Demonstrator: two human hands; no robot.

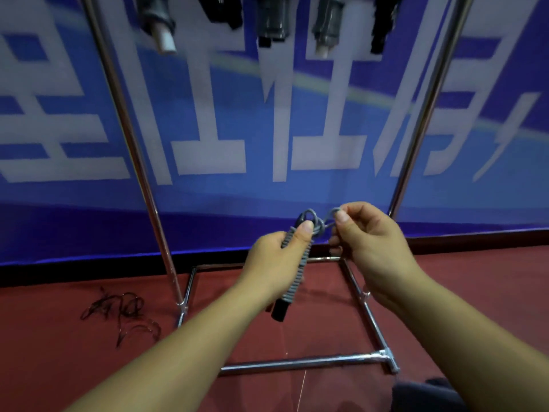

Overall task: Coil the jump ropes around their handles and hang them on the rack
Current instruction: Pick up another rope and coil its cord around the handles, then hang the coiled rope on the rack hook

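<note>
My left hand (273, 263) grips a jump rope's black handles (292, 281), which are wrapped in tight grey coils of rope. Its thumb presses the top of the coils. My right hand (371, 248) pinches the grey rope's loose end (331, 215) just right of the handle tops, where the rope forms a small loop. Both hands are held in front of the chrome rack (133, 138), low down near its base frame. Several coiled jump ropes (160, 22) hang from the rack at the top of the view.
A tangled black jump rope (121, 310) lies on the red floor left of the rack's left post. The rack's chrome base bars (306, 364) lie on the floor below my hands. A blue banner with white characters (267, 114) stands behind the rack.
</note>
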